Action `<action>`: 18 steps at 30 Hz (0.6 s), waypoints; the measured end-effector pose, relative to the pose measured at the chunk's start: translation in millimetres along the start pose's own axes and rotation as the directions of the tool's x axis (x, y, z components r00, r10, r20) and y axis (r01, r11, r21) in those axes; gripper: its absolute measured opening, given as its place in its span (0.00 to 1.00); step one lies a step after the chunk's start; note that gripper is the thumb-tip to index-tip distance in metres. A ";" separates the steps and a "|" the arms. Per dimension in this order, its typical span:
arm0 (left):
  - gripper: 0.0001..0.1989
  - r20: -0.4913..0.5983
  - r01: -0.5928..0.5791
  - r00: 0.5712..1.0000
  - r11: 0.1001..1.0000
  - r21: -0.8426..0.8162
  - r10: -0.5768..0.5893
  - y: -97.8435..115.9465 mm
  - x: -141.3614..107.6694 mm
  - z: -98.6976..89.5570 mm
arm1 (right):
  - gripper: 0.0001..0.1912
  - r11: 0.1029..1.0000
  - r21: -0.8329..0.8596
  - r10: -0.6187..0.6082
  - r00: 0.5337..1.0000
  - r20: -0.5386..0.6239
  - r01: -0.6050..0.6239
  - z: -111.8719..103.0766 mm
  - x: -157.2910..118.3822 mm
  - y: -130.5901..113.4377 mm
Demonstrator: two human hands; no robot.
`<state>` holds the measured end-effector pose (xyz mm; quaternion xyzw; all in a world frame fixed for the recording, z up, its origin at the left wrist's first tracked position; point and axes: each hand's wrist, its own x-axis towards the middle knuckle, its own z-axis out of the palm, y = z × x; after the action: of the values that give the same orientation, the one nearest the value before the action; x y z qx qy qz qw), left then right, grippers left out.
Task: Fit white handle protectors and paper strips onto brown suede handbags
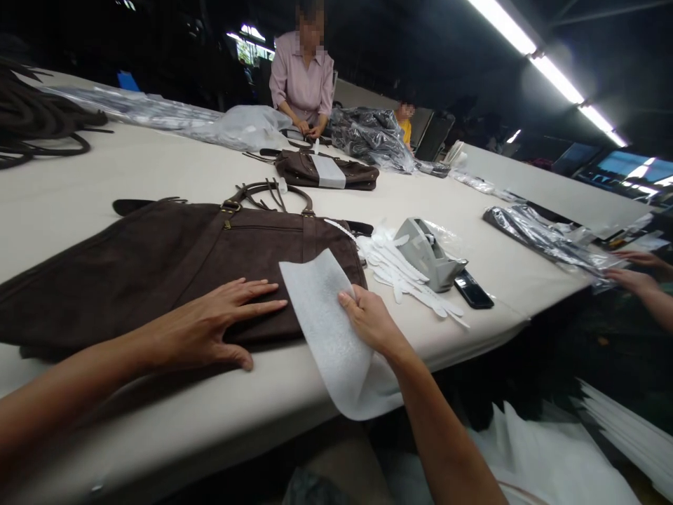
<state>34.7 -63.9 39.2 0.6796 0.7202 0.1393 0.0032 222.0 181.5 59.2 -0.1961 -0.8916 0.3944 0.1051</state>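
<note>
A large dark brown handbag [173, 259] lies flat on the pale table, its two handles [278, 193] pointing to the far side. My left hand [215, 322] rests on its near edge, fingers stretched out and holding nothing. Between the thumb and fingers of my right hand [371, 319] is a sheet of white foam [326, 315]. One end of the sheet lies over the bag's right part; the rest curls down past the table edge.
Right of the bag are white plastic strips [397, 266], a grey tape dispenser [428, 252] and a black phone [474, 289]. Farther back, a person in a pink shirt [302, 77] handles another brown bag [326, 170]. Another person's hands [638, 273] touch a plastic-wrapped item [547, 235] at right.
</note>
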 end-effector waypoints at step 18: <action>0.35 0.155 -0.167 0.975 0.985 0.038 0.159 3.5 -28.1 -7.0 | 0.14 0.999 0.035 0.012 1.000 0.024 -0.013 0.0 1.5 4.6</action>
<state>38.9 -92.6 41.5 0.7449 0.6630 0.0689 0.0289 221.9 185.0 55.8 -0.1950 -0.8844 0.4131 0.0956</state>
